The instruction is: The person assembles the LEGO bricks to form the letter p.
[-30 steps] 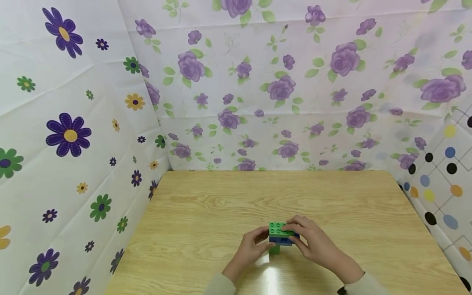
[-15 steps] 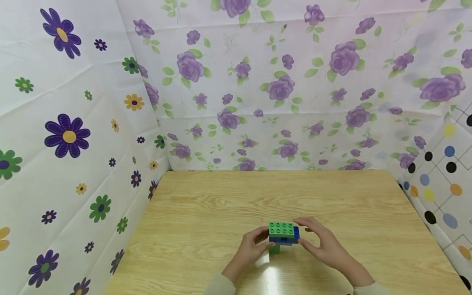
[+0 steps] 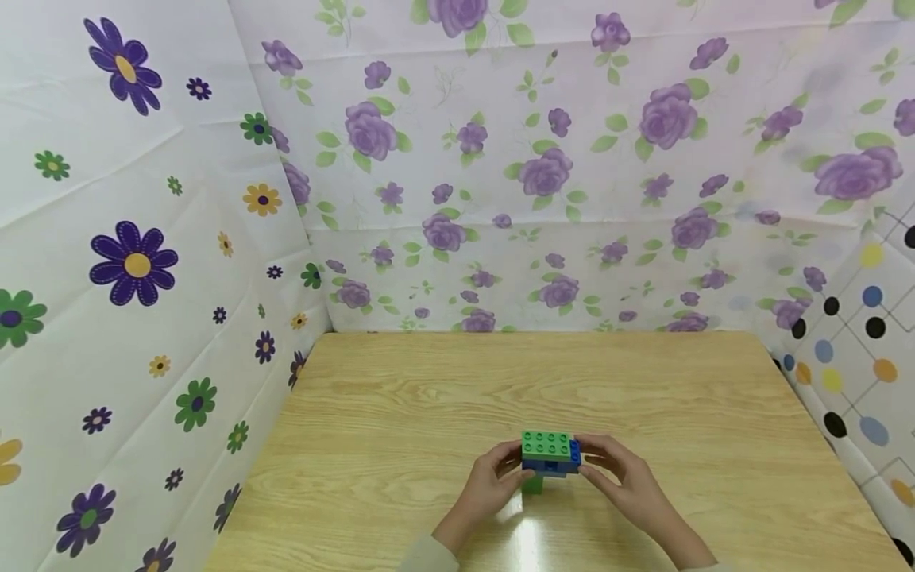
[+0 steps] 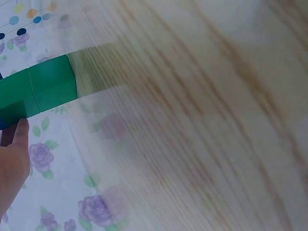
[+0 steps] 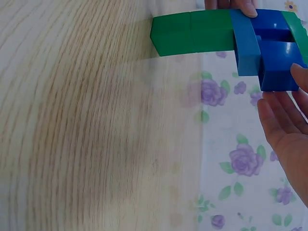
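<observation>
A stack of toy building bricks stands on the wooden table in front of me. Its long green studded top brick [image 3: 546,443] lies over dark blue bricks [image 5: 279,65]. Beneath these come a light blue brick [image 5: 248,53] and a narrow column of green bricks [image 5: 192,33], seen sideways in the right wrist view. My left hand [image 3: 488,483] grips the left end, thumb in front and fingers behind. At the right end my right hand [image 3: 629,481] pinches the protruding dark blue brick between thumb and fingers. The fingertips behind the stack are partly hidden in the head view.
The wooden table [image 3: 400,397] reaches back to a cloth with purple roses [image 3: 546,171]. A flowered cloth [image 3: 136,342] hangs on the left and a dotted one [image 3: 851,349] on the right.
The right hand has left the top of the green brick, moved to the right, and then closed in on the right end of the stack. The left hand keeps its hold.
</observation>
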{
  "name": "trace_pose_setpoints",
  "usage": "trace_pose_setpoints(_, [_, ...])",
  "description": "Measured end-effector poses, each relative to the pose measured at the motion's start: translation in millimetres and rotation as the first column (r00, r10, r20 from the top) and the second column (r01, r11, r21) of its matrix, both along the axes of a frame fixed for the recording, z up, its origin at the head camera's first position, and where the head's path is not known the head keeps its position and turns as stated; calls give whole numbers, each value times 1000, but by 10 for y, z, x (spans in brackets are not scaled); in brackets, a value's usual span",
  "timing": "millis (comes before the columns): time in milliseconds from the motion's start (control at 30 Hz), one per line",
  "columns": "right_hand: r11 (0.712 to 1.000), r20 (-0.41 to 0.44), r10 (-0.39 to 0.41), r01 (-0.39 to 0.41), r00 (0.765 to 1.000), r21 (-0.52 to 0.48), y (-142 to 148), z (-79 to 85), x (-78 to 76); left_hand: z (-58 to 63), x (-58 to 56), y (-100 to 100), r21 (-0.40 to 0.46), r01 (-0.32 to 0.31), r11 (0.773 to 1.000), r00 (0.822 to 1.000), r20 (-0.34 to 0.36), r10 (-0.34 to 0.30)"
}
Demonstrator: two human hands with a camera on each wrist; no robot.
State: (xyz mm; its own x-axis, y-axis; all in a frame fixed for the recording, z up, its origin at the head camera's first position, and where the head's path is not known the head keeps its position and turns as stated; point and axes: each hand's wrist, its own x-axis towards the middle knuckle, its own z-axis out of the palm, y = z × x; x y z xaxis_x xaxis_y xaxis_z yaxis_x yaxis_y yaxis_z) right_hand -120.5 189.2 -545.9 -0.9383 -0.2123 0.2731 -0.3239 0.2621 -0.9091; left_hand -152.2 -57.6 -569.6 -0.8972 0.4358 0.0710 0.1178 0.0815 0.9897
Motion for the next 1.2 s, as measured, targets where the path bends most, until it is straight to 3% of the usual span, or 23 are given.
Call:
trace_pose_setpoints(233, [1000, -1, -17, 17, 1000, -11, -27, 14, -22, 8, 2, -24, 61, 41, 997, 998, -40, -38])
trace_pose_setpoints(467, [999, -39, -31, 30, 999, -30, -42, -2, -86, 24, -29, -6, 57, 24, 998, 996, -92, -19])
trace_pose_setpoints(633, [999, -40, -46, 45, 998, -22, -44, 22, -128, 37, -43, 19, 46, -15, 999, 996, -88, 19])
trace_pose_setpoints(867, [996, 46, -93, 93, 995, 4, -64, 126, -154, 343, 28, 33, 43, -64, 997, 996, -59, 67])
trace_pose_setpoints(1200, [992, 92, -122, 124, 988, -17, -67, 27, -291, 319, -26, 71, -12, -135, 991, 989, -56, 134])
